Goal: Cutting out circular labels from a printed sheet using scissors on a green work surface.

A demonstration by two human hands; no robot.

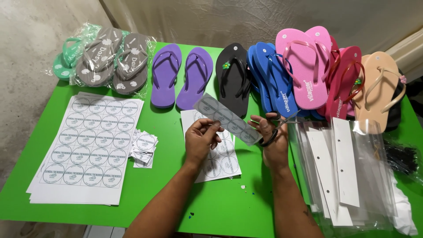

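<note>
Green table [220, 207]. Left hand [200, 140] pinches label strip [227, 119]; right hand [273, 139] clamped on scissors [276, 130], blades open. Risk: strip sags, cut clips a printed circle.

One head-worn camera looks steeply down and forward over a green table [229, 207] from close above. The wearer's forearms enter at the bottom centre of the frame. The table's far edge and a grey wall [246, 20] fill the top; bare floor shows at upper left.
</note>
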